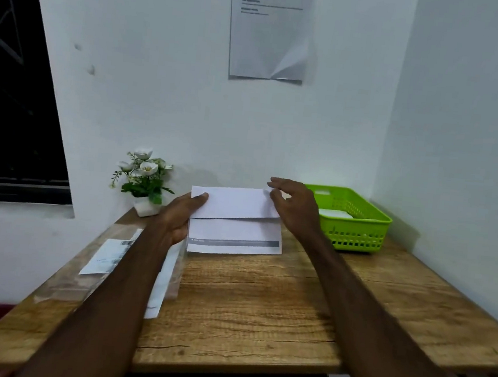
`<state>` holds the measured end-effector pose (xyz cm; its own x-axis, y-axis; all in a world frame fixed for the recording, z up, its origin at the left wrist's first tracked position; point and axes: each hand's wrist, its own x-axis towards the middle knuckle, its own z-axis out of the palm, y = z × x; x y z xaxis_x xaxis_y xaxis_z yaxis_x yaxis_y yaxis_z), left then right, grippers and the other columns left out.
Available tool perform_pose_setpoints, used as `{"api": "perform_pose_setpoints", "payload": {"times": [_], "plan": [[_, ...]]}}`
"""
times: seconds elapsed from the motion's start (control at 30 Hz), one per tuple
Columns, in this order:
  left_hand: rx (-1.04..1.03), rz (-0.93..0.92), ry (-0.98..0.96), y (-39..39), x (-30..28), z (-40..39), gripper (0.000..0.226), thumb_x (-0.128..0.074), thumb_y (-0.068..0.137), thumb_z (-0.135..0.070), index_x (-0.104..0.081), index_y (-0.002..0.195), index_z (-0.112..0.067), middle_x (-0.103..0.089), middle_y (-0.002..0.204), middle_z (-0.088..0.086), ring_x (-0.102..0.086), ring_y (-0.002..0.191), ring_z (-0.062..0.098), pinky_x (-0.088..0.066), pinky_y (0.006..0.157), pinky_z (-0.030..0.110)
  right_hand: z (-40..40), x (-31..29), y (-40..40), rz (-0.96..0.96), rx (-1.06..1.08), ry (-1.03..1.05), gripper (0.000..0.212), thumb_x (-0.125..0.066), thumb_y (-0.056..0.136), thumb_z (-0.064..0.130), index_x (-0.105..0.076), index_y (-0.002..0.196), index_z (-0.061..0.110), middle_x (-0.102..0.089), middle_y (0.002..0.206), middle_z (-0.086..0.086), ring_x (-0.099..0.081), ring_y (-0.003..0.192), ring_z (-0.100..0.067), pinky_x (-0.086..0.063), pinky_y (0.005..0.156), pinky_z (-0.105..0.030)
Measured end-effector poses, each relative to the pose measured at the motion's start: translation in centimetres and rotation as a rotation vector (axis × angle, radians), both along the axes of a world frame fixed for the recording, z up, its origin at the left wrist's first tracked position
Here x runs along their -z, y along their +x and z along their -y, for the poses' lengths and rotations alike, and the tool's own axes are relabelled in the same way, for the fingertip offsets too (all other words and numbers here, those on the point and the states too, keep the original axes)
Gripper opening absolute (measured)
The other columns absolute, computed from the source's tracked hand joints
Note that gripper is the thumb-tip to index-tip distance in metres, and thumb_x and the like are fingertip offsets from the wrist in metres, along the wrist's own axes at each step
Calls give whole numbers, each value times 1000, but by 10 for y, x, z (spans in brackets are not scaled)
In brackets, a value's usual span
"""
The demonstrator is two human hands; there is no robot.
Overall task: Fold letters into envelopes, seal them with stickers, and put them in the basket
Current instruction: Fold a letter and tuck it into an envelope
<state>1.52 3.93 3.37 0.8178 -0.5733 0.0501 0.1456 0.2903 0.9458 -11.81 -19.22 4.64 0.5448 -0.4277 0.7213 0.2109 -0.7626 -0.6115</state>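
Head view: I see the left hand (185,212) gripping the envelope (235,222) above the table (261,296), right hand (293,206) loose at its flap. Unsealed, I reckon; basket (359,229) holds some white ones already.

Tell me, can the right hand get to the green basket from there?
Probably yes. The right hand is just beside the green basket, with nothing between them, and the basket's top is open.

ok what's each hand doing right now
Left hand: grips the envelope's left edge.
Right hand: fingers loosely curled at its flap corner; grip unclear.
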Motion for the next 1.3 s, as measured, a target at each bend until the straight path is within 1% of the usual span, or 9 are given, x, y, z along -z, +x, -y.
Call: {"api": "perform_pose_setpoints", "payload": {"times": [0.1,0.2,0.37,0.53,0.77,0.9,1.13,1.23,1.3], "plan": [[15,13,0,-6,-3,2,35,-64,99,-19,-60,131,-4,-72,120,19,-72,107,32,-63,79,44,-11,-4,4,4,32,-129,22,-67,92,37,-78,111,31,-72,117,18,-57,122,-4,-49,101,-32],[27,28,-27,-11,-6,5,35,-63,99,-18,-60,130,-3,-73,117,18,-74,99,28,-63,76,41,-23,-10,16,-39,78,-354,24,-64,95,36,-77,110,24,-74,115,10,-56,126,-16,-41,107,-45],[57,77,-2,-15,-6,7,34,-62,100,-20,-61,130,-4,-73,118,18,-74,97,26,-63,76,40,-44,-23,30,-284,125,-514,39,-52,100,48,-69,127,26,-66,133,11,-36,144,-12,-14,118,-57],[73,102,-3,-17,-6,10,35,-63,99,-25,-64,128,-5,-73,118,19,-72,103,29,-63,83,42,-60,-32,36,-392,75,-539,34,-48,100,45,-75,113,27,-72,114,5,-51,126,-21,-19,113,-63],[-51,107,18,-7,-4,5,35,-70,95,-31,-68,121,-7,-73,116,19,-70,108,35,-56,94,55,-48,-45,26,-463,42,-405,20,-63,93,44,-77,96,30,-75,98,8,-63,100,-18,-34,103,-49],[-77,113,16,-3,-3,1,37,-70,94,-32,-69,122,-6,-74,115,18,-70,110,37,-55,96,57,-14,-46,13,-501,-2,-256,16,-74,83,45,-79,82,30,-75,83,11,-68,87,-14,-52,81,-38],[-57,119,46,-1,-3,0,36,-70,94,-33,-69,121,-9,-72,119,18,-69,111,36,-55,96,57,21,-27,-16,-329,-194,91,13,-81,85,25,-83,88,12,-77,76,3,-63,62,1,-47,58,-22],[-75,107,48,-1,-4,-3,34,-70,94,-33,-69,118,-10,-73,119,19,-69,110,36,-55,96,57,24,-22,-19,-292,-267,267,15,-75,90,20,-80,94,7,-78,90,-10,-73,73,-17,-60,69,-39],[-89,95,44,0,-5,-4,32,-70,95,-32,-68,117,-9,-73,118,19,-68,110,37,-56,94,56,24,-21,-18,-285,-330,377,17,-71,93,18,-77,100,3,-77,99,-18,-74,77,-23,-60,72,-43]]}}
